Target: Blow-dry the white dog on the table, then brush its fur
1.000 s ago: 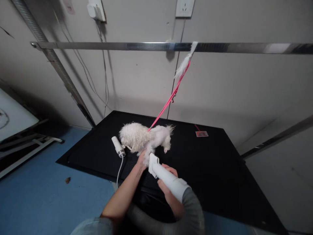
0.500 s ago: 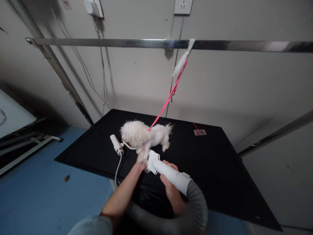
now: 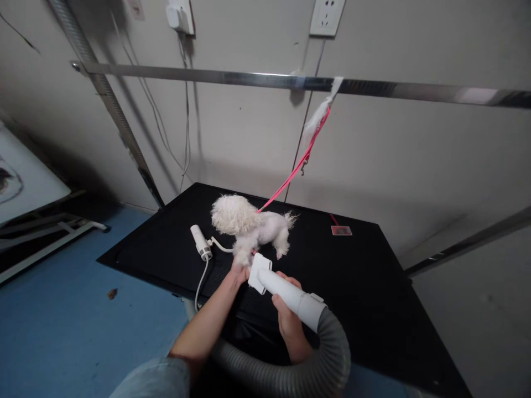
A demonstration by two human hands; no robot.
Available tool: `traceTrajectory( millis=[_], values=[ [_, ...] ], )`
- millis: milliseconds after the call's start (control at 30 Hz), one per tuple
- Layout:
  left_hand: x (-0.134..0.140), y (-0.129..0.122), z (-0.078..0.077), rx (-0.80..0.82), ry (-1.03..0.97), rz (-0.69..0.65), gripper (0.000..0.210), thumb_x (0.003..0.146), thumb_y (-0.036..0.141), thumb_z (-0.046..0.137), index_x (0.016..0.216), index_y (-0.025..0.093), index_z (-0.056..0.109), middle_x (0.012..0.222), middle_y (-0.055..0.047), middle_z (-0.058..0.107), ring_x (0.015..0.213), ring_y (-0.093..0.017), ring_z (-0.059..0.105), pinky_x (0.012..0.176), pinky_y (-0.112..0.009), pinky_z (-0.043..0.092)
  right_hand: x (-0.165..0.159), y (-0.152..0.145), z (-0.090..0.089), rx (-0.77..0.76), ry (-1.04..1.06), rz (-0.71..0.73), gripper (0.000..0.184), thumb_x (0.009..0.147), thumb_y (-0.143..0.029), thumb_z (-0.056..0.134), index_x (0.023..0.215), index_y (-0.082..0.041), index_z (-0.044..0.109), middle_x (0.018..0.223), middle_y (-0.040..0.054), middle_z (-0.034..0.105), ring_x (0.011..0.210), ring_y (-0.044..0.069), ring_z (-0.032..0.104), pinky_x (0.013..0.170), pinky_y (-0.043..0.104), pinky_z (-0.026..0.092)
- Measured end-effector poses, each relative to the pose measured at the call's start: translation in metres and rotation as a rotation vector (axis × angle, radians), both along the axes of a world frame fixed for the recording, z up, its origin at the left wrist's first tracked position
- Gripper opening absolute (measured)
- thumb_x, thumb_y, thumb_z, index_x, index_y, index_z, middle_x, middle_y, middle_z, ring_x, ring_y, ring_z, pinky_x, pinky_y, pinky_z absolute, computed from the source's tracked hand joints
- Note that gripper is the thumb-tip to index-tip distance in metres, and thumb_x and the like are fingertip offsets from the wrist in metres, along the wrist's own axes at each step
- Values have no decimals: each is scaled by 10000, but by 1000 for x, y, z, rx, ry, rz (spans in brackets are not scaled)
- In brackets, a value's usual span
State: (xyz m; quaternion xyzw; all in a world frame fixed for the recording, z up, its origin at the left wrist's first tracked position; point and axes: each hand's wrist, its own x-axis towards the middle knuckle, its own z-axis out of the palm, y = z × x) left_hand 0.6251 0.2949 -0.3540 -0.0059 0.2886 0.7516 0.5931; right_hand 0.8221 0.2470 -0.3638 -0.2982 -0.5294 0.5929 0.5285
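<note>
A small white curly-coated dog (image 3: 267,228) stands on the black grooming table (image 3: 344,287), with a pink leash (image 3: 292,172) running up from its neck. My left hand (image 3: 239,270) is closed around one of its front legs, low down; the fingers are partly hidden by fur and the nozzle. My right hand (image 3: 288,312) grips the white hose nozzle (image 3: 290,292), whose wide flat head points at that leg and sits close to my left hand. A grey corrugated hose (image 3: 332,354) bends down from the nozzle's end.
A white handheld device (image 3: 201,242) with a cord lies left of the dog. A red-framed slicker brush (image 3: 341,230) lies near the table's back edge. The metal bar (image 3: 265,80) crosses above, holding the leash. White equipment (image 3: 29,177) stands at far left.
The dog's head has lifted a little and turned left, away from the leg. Both hands keep their hold, the nozzle staying nearly in place. The camera view has shifted slightly left.
</note>
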Motion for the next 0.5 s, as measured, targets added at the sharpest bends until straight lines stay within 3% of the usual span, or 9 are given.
traceTrajectory(
  millis=[167, 267, 500],
  values=[
    [-2, -4, -2, -1, -53, 5, 227, 905, 236, 557, 736, 155, 685, 671, -66, 711, 656, -185, 701, 708, -306, 603, -2, -7, -22, -262, 141, -105, 427, 828, -335, 657, 1217, -267, 496, 1306, 76, 662, 1222, 274, 633, 1074, 548, 492],
    [-2, -5, -7, -4, -104, -20, 289, 942, 264, 514, 735, 168, 693, 682, -73, 720, 640, -190, 701, 719, -336, 613, 0, -11, -23, -346, 210, -102, 373, 844, -321, 635, 1199, -287, 525, 1263, 44, 685, 1224, 268, 634, 1062, 544, 509],
    [0, -4, -3, 35, -147, 0, 303, 949, 185, 506, 695, 142, 664, 631, -50, 678, 599, -158, 680, 779, -339, 610, 8, -17, -15, -512, 391, -151, 419, 730, -270, 763, 1112, -287, 591, 1157, 16, 723, 1230, 269, 619, 1150, 604, 397]
  ],
)
